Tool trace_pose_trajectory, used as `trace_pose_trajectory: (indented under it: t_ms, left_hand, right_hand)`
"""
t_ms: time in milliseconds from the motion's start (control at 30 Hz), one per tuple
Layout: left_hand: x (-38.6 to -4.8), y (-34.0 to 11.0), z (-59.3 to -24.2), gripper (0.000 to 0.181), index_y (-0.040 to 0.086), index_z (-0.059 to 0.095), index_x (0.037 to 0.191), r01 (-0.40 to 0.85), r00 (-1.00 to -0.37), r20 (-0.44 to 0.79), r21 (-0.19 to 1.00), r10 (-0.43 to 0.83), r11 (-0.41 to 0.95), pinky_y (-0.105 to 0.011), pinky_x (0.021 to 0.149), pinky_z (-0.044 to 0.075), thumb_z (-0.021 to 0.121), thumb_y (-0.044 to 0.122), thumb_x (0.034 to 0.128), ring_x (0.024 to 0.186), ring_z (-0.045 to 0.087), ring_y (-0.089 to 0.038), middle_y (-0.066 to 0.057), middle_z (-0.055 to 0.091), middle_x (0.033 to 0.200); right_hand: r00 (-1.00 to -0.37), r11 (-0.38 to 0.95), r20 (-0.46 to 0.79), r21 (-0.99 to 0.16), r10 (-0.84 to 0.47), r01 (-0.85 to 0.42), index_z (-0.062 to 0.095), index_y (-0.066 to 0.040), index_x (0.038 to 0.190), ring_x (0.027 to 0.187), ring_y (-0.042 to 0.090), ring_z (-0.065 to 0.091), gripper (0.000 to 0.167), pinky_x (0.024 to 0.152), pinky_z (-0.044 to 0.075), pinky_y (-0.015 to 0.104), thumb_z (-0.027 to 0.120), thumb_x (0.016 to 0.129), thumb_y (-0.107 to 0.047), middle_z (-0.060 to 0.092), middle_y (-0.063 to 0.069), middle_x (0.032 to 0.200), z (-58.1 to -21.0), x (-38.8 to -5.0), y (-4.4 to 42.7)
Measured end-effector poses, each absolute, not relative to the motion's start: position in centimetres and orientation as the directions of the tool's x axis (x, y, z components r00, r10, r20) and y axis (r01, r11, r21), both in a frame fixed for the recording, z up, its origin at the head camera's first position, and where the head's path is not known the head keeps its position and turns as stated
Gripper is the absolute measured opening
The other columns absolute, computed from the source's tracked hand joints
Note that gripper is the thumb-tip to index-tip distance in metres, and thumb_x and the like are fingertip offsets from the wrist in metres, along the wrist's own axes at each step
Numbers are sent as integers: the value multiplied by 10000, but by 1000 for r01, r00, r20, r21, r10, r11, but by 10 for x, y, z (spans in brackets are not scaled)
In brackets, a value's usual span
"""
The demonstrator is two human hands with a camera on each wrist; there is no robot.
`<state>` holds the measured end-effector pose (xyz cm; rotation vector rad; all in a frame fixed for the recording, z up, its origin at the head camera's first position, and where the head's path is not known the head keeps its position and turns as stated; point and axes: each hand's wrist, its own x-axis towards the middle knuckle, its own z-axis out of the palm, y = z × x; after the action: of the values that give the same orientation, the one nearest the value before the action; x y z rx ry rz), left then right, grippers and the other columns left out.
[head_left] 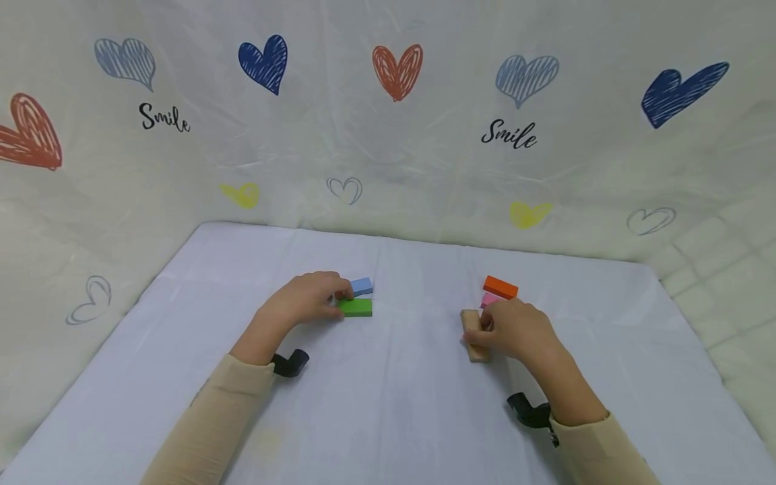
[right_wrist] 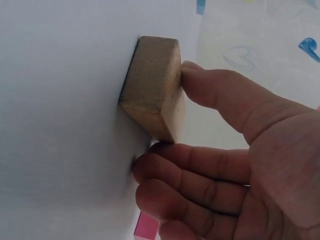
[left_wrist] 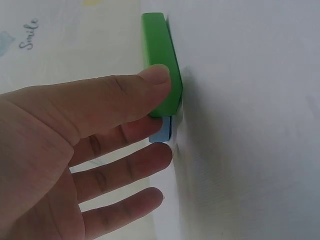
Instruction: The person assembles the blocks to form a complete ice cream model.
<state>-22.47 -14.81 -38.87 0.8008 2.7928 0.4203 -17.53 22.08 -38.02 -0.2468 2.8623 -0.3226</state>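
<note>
Head view: on your white-covered bench (head_left: 394, 404), the right hand (head_left: 515, 327) grips a plain wooden block (head_left: 470, 319), thumb laid over it, likely for steadiness. Well apart, your left hand (head_left: 309, 296) pinches a smooth green block (head_left: 359, 308) at its left end. Far of these lie a blue block (head_left: 362, 286), orange block (head_left: 500, 287) and half-hidden pink block (head_left: 488, 300).

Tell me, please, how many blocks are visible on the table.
5. The blue block and green block are at the left hand; the orange block, pink block and plain wooden block are at the right hand. The hands may hide more.
</note>
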Motion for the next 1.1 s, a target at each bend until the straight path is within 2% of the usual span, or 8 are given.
trace_pose_trajectory:
  t_ms: [233, 700, 1100]
  left_hand:
    - [-224, -145, -387, 299, 216, 711, 1129, 491, -826, -124, 320, 550, 810, -367, 836, 500, 805, 214, 845, 952, 587, -151, 57, 643, 1032]
    - [-222, -135, -389, 316, 204, 711, 1141, 498, -822, -119, 325, 557, 804, -355, 855, 505, 812, 232, 843, 958, 595, -133, 64, 644, 1025]
    - [-226, -126, -390, 304, 211, 714, 1118, 512, -815, -108, 325, 569, 795, -331, 816, 498, 820, 249, 835, 933, 597, -143, 72, 631, 986]
  right_hand:
    - [-956, 957, -211, -248, -202, -148, 740, -138, 911, 656, 151, 535, 364, 553, 423, 307, 783, 809, -485, 642, -59, 755, -381, -176, 219]
    - [-959, 955, -199, -259, -201, -147, 718, -121, 900, 648, 155, 534, 371, 547, 421, 303, 790, 803, -472, 629, -53, 739, -384, -178, 220]
    - [-959, 954, -201, -265, -198, -141, 724, -119, 905, 654, 157, 527, 357, 564, 423, 299, 795, 807, -455, 617, -44, 723, -385, -178, 218]
